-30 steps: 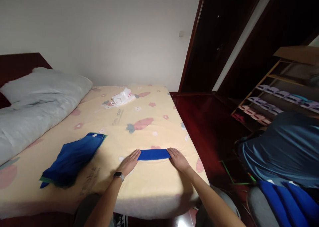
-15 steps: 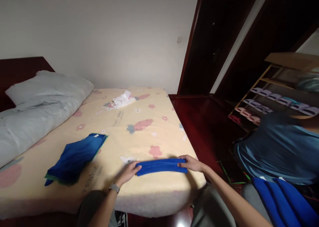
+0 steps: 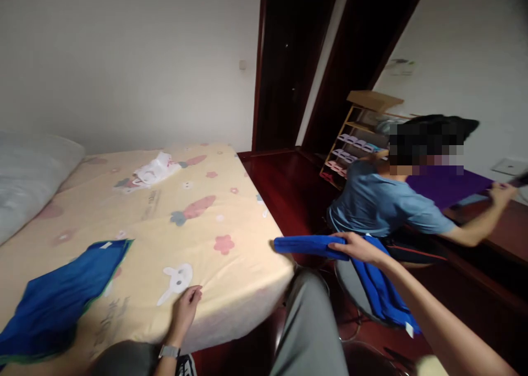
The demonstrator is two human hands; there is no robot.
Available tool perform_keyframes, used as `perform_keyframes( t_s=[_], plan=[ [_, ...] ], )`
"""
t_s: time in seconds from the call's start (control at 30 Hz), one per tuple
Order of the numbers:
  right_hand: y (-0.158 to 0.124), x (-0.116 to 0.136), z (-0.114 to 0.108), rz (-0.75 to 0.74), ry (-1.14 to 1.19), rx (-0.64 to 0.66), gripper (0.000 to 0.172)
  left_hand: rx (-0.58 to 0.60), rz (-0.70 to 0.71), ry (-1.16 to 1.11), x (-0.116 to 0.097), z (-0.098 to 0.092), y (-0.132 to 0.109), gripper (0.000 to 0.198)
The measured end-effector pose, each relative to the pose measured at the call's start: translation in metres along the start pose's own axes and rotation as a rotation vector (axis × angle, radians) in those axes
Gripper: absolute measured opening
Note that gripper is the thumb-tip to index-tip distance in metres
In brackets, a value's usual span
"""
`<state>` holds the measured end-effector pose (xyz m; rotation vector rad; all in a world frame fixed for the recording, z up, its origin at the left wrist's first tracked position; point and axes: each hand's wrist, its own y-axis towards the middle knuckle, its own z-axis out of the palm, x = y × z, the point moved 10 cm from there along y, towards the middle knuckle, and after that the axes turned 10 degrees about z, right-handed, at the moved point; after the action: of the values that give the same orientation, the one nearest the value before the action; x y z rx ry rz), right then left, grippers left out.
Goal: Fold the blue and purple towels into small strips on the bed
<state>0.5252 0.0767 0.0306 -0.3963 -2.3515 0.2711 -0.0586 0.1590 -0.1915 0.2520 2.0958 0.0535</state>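
Note:
My right hand (image 3: 355, 248) grips one end of a folded blue cloth (image 3: 303, 244), which reaches out past the bed's corner. Resting at the bed's near edge, beside a printed rabbit, my left hand (image 3: 187, 305) has loosely curled fingers; whether they hold anything is too small to tell. A spread blue cloth with green edging (image 3: 66, 296) lies on the bed at the left. More blue cloths (image 3: 383, 293) lie on a round stool (image 3: 345, 280), below my right hand.
A person in a blue shirt (image 3: 371, 200) sits at the right, holding a purple cloth (image 3: 449, 184). Behind stands a shoe rack (image 3: 348, 124). The patterned bed (image 3: 198, 238) bears a white plastic bag (image 3: 157, 169) and a grey quilt (image 3: 37, 172).
My left hand has let go of the folded blue cloth. My right hand has carried it right, off the bed. The view has turned right, showing more of the person.

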Motion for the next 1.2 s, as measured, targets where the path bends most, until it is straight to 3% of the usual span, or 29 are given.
perform_keyframes(
  t_s=[0.1, 0.17, 0.27, 0.37, 0.5, 0.6, 0.83, 1.03, 1.2],
  plan=[
    [-0.017, -0.046, -0.071, 0.150, -0.196, -0.314, 0.051, 0.006, 0.044, 0.053, 0.002, 0.001, 0.003, 0.039],
    [-0.034, -0.077, -0.107, 0.258, -0.334, -0.504, 0.052, 0.009, 0.057, 0.062, 0.001, 0.002, 0.002, 0.037],
    [-0.060, -0.111, -0.128, 0.297, -0.530, -0.734, 0.050, 0.011, 0.050, 0.054, 0.003, 0.001, 0.002, 0.038],
    [-0.076, -0.148, -0.100, 0.243, -0.706, -0.843, 0.045, 0.020, 0.042, 0.061, 0.005, 0.002, 0.003, 0.039],
    [-0.072, -0.226, -0.014, 0.336, -0.855, -0.657, 0.039, 0.030, 0.049, 0.095, 0.008, 0.002, 0.003, 0.039],
    [-0.078, -0.257, 0.022, 0.381, -0.868, -0.687, 0.045, 0.032, 0.053, 0.120, 0.007, 0.001, 0.003, 0.039],
    [-0.080, -0.236, 0.026, 0.277, -0.903, -0.677, 0.046, 0.015, 0.044, 0.118, 0.000, -0.001, 0.003, 0.042],
    [-0.072, -0.237, 0.065, 0.262, -0.970, -0.513, 0.043, 0.015, 0.038, 0.087, 0.002, 0.000, 0.003, 0.043],
    [-0.079, -0.237, 0.077, 0.277, -1.023, -0.563, 0.045, 0.051, 0.043, 0.067, 0.008, 0.004, 0.002, 0.043]
  ],
)
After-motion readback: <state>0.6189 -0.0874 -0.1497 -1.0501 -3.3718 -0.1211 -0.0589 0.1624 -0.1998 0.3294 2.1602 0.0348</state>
